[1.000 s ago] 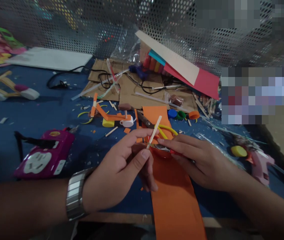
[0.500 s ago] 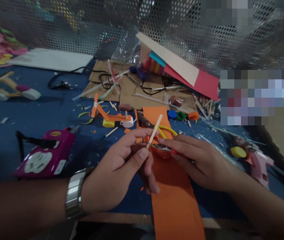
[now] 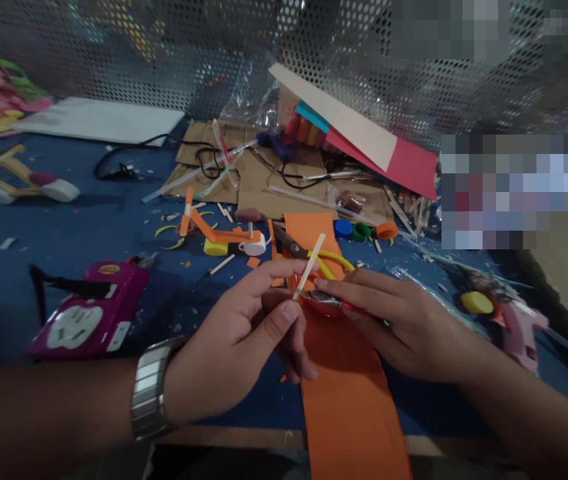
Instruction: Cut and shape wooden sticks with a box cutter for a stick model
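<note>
My left hand (image 3: 244,340), with a metal watch (image 3: 150,387) on its wrist, pinches a thin wooden stick (image 3: 310,261) between thumb and fingers; the stick points up and to the right. My right hand (image 3: 404,323) grips a red-handled cutter (image 3: 331,303) whose metal blade meets the stick's lower end. Both hands hover over a long orange paper strip (image 3: 349,393) that runs off the table's front edge. Yellow-handled scissors (image 3: 314,257) lie just behind the hands.
A magenta power strip (image 3: 89,317) lies at the left and a pink glue gun (image 3: 517,323) at the right. Bottle caps (image 3: 361,231), cardboard (image 3: 264,177), cables, coloured card sheets (image 3: 364,143) and scraps litter the blue table. A perforated metal screen stands behind.
Hardly anything differs: both hands stay in place with the blade at the stick's lower end, and the view shifts slightly.
</note>
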`<action>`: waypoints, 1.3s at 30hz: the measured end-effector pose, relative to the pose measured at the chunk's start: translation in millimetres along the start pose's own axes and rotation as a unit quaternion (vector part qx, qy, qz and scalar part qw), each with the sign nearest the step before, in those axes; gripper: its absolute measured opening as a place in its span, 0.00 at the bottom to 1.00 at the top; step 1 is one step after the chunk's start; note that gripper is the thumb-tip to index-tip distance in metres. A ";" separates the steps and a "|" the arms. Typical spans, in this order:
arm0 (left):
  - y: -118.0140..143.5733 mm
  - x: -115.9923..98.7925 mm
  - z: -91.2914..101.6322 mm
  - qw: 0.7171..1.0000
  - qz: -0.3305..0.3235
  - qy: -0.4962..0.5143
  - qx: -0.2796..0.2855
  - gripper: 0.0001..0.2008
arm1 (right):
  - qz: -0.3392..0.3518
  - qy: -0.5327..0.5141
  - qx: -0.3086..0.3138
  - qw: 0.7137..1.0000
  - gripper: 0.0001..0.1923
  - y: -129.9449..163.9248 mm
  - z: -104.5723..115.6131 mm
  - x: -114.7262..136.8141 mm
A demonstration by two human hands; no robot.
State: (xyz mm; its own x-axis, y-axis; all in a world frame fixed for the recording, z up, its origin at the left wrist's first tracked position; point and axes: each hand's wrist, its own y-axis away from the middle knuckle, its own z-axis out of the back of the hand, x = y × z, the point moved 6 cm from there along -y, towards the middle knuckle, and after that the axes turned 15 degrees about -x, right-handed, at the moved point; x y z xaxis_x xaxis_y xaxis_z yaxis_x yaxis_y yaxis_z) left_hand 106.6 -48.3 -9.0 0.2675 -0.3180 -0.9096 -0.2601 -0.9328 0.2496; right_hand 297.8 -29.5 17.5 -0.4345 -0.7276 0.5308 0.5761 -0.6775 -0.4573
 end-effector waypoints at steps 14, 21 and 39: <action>2.4 5.4 -2.1 1.000 0.007 -0.004 0.020 0.16 | 0.013 0.006 -0.008 1.000 0.29 -1.1 -3.4 5.4; 6.4 2.4 -7.3 0.997 0.012 0.063 0.039 0.14 | 0.020 -0.005 -0.010 1.000 0.31 -2.4 -0.2 6.8; 2.0 2.3 -0.6 1.000 0.011 0.011 0.012 0.12 | 0.007 0.019 0.002 1.000 0.31 -1.3 0.8 2.0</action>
State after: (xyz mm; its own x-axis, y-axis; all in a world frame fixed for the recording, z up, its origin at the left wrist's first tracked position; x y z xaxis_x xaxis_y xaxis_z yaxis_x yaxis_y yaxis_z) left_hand 107.3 -51.0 -10.4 0.2824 -0.3422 -0.8962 -0.2880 -0.9214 0.2610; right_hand 296.7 -30.0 19.8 -0.4529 -0.7406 0.4965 0.5844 -0.6671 -0.4620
